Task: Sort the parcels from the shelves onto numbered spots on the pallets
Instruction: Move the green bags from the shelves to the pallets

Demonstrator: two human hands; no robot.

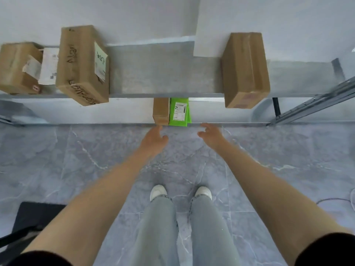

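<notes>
White shoes (158, 191) stand on grey marbled floor. Beyond them the left hand (153, 140) and right hand (211, 135) reach out with fingers spread and loose, gripping nothing. Whether the left fingertips touch the small brown box (161, 112) is unclear. It sits on the lower shelf (76, 112), touching the green parcel (178, 112) to its right. Both run lengthwise near to far, their far ends hidden under the upper shelf (163, 73). That shelf carries a scribbled box (80, 64), a plain box (245, 70) and a left box (17, 68) cut off by the frame.

Matt cardboard boxes (245, 68) on a metal shelf (165, 73); glossy marble-look floor (115, 160).
</notes>
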